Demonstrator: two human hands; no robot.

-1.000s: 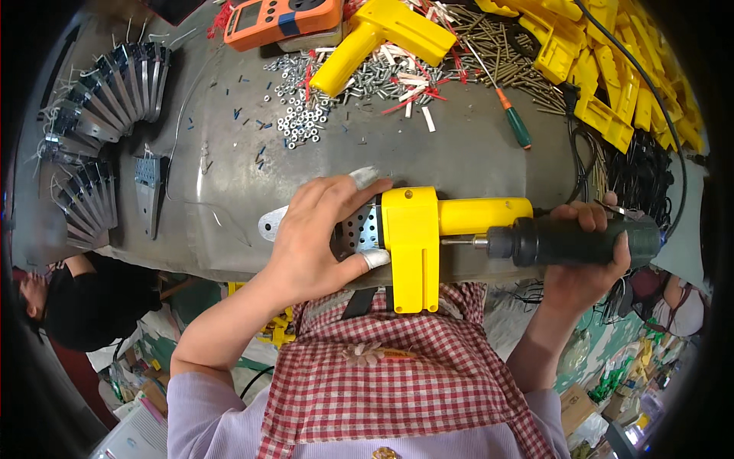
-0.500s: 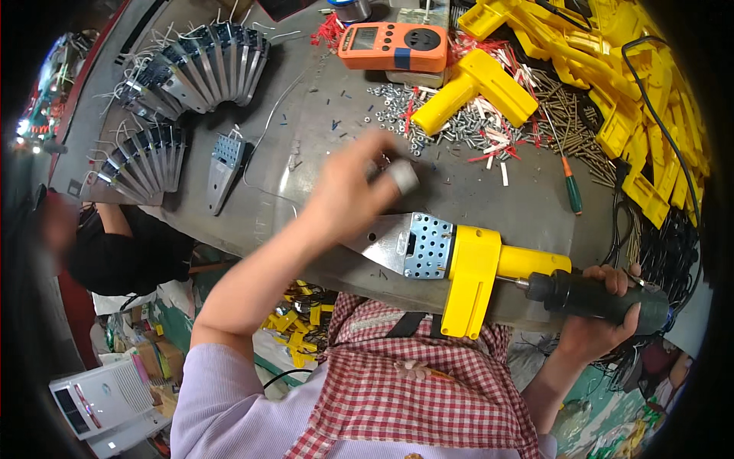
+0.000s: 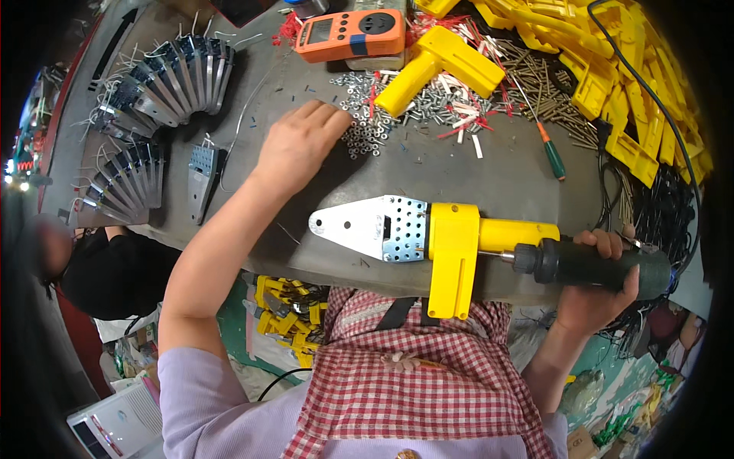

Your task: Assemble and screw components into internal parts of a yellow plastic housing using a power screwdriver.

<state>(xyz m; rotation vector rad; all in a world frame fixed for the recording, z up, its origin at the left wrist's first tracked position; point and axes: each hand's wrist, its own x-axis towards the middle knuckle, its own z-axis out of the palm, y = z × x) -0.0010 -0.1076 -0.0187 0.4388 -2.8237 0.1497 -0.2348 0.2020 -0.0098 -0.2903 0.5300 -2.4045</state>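
Note:
My left hand point(image 3: 302, 145) is at the left edge of a heap of small nuts point(image 3: 365, 138). Its fingers are bent together and the tips are hidden, so what they pinch, if anything, does not show. My right hand point(image 3: 600, 279) grips a black electric screwdriver point(image 3: 589, 268) lying level at the right. The driver's bit points left at the yellow plastic T-shaped handle point(image 3: 453, 260) of a tool. This handle is joined to a perforated metal bracket and a pointed flat metal plate point(image 3: 348, 226), resting near the table's front edge.
An orange multimeter point(image 3: 352, 34), another yellow handle point(image 3: 440, 69), screws and a green-orange screwdriver point(image 3: 552, 153) lie beyond. Yellow shells point(image 3: 612, 69) pile up at far right. Metal plate assemblies with wires point(image 3: 180, 80) stand at left. Another person point(image 3: 115, 264) is at lower left.
My left hand has gone from above the metal plate, where it was blurred, leftward and away from me to the nuts. The right hand still holds the electric screwdriver. The whole view has shifted slightly.

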